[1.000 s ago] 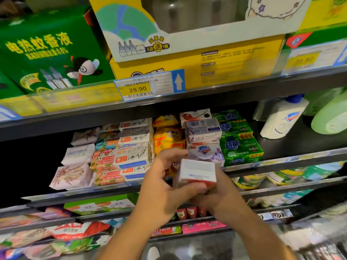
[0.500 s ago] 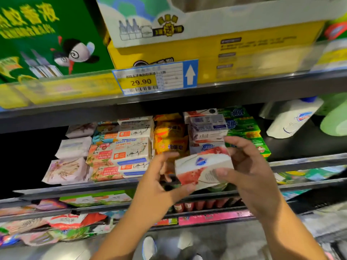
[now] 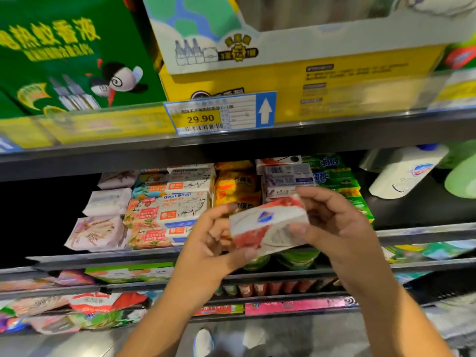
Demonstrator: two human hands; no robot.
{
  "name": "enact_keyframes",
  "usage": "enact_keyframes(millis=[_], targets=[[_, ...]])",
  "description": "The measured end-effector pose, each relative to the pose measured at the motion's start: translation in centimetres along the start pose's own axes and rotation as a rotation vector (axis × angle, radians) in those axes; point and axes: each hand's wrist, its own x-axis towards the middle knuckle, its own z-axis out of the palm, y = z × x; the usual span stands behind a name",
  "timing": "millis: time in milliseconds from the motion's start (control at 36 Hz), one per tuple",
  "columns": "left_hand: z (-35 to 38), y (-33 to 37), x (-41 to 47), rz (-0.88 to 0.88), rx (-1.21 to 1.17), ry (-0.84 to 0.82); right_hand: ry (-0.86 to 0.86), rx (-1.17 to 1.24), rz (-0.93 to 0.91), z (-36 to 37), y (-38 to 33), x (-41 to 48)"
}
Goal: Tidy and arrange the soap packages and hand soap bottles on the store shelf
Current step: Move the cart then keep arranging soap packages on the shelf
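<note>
A white and red soap box [image 3: 268, 225] with a blue shield logo is held in front of the middle shelf, tilted. My left hand [image 3: 213, 243] grips its left end from below. My right hand [image 3: 332, 222] grips its right end, thumb on the front. Behind it on the shelf [image 3: 108, 256] lie stacks of soap packages: goat soap boxes [image 3: 177, 207], yellow packs [image 3: 237, 186], lavender boxes [image 3: 286, 179] and green packs [image 3: 337, 176]. A white hand soap bottle [image 3: 407, 171] leans tilted at the right, next to a green bottle [image 3: 463, 176].
Pale wrapped soaps [image 3: 103, 217] lie at the left of the shelf. The shelf above carries a green box [image 3: 67, 52], a yellow box [image 3: 334, 81] and a 29.90 price tag [image 3: 219, 114]. Lower shelves hold mixed packets [image 3: 85, 305].
Both hands turned the soap box from its end face toward its logo face. It rose slightly toward the shelf, and the view tilted upward.
</note>
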Motion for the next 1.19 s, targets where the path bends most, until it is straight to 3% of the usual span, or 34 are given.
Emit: enact_keyframes(millis=[111, 250, 333, 472, 639, 750, 806, 917, 1139, 1194], targets=[[0.7, 1.4, 0.2, -0.009, -0.067, 0.074, 0.024, 0.029, 0.102, -0.1, 0.0, -0.1], [0.3, 1.1, 0.6, -0.425, 0.085, 0.046, 0.074, -0.14, 0.316, 1.0, 0.9, -0.7], [0.3, 0.7, 0.9, -0.513, 0.091, -0.012, 0.126, -0.23, 0.362, 1.3, 1.3, -0.9], [-0.7, 1.9, 1.4, -0.359, -0.004, -0.035, 0.165, -0.129, 0.342, 2.1, 0.2, -0.8], [-5.3, 3.6, 1.2, -0.012, 0.379, -0.056, 0.059, 0.106, 0.399, 6.2, -0.5, 0.7], [-10.2, 4.8, -0.1, 0.094, 0.365, -0.078, 0.1, 0.276, 0.331, 11.6, -0.8, 2.2], [-12.8, 5.1, -0.9, 0.138, 0.333, -0.039, 0.093, 0.194, 0.251, 14.6, -0.7, 2.8], [-18.1, 5.6, -2.2, 0.209, 0.402, 0.105, -0.082, -0.017, 0.145, 20.3, 0.2, 3.8], [-28.4, 6.1, -4.6, 0.219, 0.885, 0.102, -0.307, -0.014, 0.066, 29.3, 2.5, 4.5], [-30.2, 5.4, -4.9, 0.191, 0.966, 0.122, -0.299, -0.101, 0.079, 31.3, 3.8, 5.2]])
